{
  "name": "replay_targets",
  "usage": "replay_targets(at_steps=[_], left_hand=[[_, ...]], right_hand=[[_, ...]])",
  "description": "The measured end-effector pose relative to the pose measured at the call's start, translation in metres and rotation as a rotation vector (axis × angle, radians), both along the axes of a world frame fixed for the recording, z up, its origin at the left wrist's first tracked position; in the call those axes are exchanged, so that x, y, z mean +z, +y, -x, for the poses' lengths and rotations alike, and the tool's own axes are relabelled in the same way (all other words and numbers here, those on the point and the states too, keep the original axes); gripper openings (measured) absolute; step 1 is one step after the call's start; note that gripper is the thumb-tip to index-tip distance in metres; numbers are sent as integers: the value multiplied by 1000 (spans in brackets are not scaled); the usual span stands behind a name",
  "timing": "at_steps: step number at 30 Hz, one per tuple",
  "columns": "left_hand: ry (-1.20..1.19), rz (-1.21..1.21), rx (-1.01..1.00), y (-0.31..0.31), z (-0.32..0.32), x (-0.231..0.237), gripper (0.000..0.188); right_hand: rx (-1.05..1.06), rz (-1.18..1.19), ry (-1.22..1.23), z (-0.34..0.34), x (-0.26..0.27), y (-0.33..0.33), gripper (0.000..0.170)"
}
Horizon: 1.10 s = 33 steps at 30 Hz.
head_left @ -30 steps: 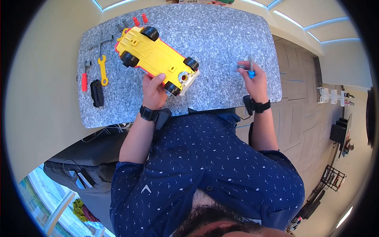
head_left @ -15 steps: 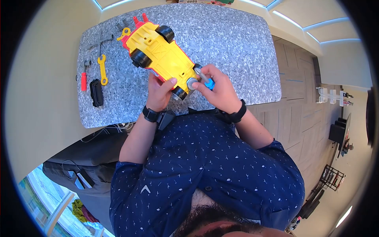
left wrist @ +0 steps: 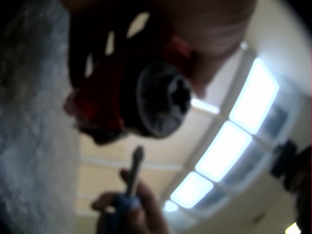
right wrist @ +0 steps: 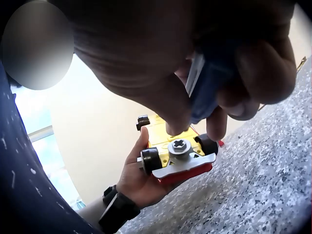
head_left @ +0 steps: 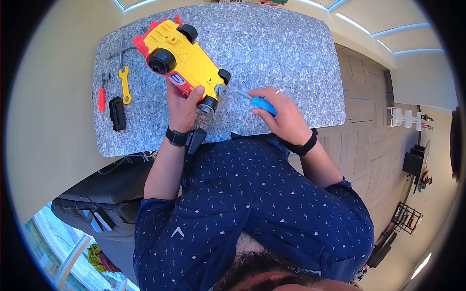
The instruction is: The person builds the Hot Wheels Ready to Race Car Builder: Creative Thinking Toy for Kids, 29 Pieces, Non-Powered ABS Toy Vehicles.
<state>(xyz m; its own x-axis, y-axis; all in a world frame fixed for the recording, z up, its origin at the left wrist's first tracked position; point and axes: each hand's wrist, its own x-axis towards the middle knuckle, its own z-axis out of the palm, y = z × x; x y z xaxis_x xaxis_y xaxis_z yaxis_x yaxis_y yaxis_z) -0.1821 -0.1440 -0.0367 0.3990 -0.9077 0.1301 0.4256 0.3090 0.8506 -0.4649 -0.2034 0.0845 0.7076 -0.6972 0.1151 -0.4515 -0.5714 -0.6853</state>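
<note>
My left hand [head_left: 180, 110] grips a toy car [head_left: 189, 63] near its lower end, thumb on the yellow underside. The car is held upside down and tilted over the table, its black wheels and part of its red body showing. A grey screw [right wrist: 179, 147] with a cross-shaped recess stands in the underside between the wheels, beside the pale bumper [right wrist: 185, 168]. To the right, my right hand [head_left: 287, 116] holds a screwdriver [head_left: 264, 105] by its blue handle. Its grey tip points at the screw, a short gap away.
On the left of the speckled table [head_left: 281, 53] lie a yellow wrench [head_left: 125, 86], a red-handled tool [head_left: 101, 99] and a black plastic part [head_left: 117, 114]. A grey cross-shaped piece [head_left: 121, 51] lies farther back. A box [head_left: 252, 2] shows at the far edge.
My right hand came left with the screw and screwdriver, set the screw in the underside, and drew back slightly. The screwdriver has swung to point at the car, which has shifted slightly.
</note>
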Motion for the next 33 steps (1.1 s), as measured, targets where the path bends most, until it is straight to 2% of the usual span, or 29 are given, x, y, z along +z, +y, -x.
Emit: replay_targets(at_steps=[6,9,12,15,18,21,24,27,30,33], left_hand=[[-120,-9,-9,1,-3,-4,82],[-204,-19,-36,3,1,4,88],[-288,-20,-77,5,6,17,93],[-334,-7,-89,4,12,25,97],[-345,-24,-87,6,11,24,99],[-314,-16,-94,5,12,25,99],[-326,-14,-93,5,11,25,100],[-353,-21,-83,6,10,26,100],[-343,-14,-106,6,10,32,101],[-326,-13,-111,6,9,27,102]], right_hand=[[32,41,-12,-2,-3,-3,39],[-10,101,96,-2,2,-1,35],[-19,170,79,-3,-2,-1,35],[-123,40,132,-6,-8,-1,35],[-143,110,-44,-16,9,6,39],[-151,-117,86,-7,-6,1,43],[-168,-160,118,-8,-15,1,42],[-94,104,-41,-13,-12,6,41],[-182,-419,-13,-10,-15,6,42],[-152,-256,-15,-9,-17,5,45]])
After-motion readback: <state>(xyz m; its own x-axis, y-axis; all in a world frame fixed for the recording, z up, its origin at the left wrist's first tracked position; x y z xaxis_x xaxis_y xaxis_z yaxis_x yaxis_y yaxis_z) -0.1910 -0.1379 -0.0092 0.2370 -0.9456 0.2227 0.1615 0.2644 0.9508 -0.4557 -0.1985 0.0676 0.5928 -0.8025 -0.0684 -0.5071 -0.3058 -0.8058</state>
